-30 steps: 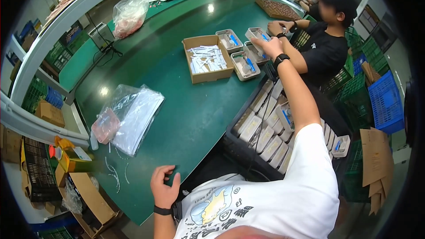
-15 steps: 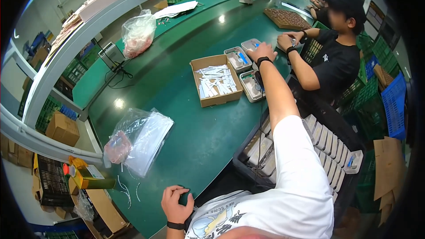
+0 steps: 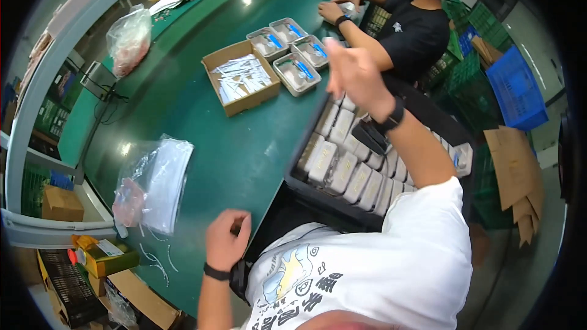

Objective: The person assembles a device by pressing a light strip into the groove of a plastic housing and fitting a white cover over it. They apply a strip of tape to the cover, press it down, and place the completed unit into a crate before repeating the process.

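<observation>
One clear, crinkled plastic bag of flat white sheets (image 3: 166,184) lies on the green table (image 3: 235,162). The left hand (image 3: 226,238) is at the table's edge, fingers loosely curled, the thumb apart from them. One cardboard box (image 3: 252,102) holds many thin paper strips (image 3: 241,78). Beside it stand four open, round-cornered tins (image 3: 304,90), each with one blue piece. The right hand (image 3: 361,76), blurred, hangs near them above one black crate (image 3: 324,200) of closely packed tins; its finger spread and grip cannot be told.
</observation>
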### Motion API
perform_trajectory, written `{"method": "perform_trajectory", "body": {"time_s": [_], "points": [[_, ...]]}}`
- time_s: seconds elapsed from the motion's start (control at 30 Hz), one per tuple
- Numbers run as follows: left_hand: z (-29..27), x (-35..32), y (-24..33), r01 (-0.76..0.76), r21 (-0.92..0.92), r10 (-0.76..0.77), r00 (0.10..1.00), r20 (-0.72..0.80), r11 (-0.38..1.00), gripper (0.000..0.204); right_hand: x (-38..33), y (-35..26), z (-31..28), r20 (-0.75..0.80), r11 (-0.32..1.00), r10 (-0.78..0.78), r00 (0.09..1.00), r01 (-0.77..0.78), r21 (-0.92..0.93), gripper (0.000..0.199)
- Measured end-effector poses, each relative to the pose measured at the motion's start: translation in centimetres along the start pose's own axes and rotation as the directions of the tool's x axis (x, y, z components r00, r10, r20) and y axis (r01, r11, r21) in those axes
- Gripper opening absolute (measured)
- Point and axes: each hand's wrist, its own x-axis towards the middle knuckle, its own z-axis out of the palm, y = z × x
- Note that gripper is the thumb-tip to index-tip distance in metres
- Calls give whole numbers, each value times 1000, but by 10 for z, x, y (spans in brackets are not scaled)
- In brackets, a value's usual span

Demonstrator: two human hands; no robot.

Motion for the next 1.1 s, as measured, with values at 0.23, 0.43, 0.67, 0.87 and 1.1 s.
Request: {"method": "perform_trajectory", "body": {"time_s": [0.23,0.43,0.67,0.87,1.1], "points": [[55,84,-19,-263,-88,276,932,236,961,10,-139,60,-143,-368,952,39,929,-147,-269,40],[51,75,-44,-222,-215,263,947,187,951,13,-295,160,-235,-635,223,-280,720,-594,-773,59],[61,81,-59,-166,-297,229,954,192,940,17,-371,221,-279,-880,182,89,466,-877,-446,79],[66,83,-61,-190,-308,244,958,148,932,16,-351,222,-265,-932,69,159,325,-946,-318,76],[61,83,-57,-179,-263,225,962,156,948,16,-319,243,-281,-957,229,132,259,-947,-225,71]]}}
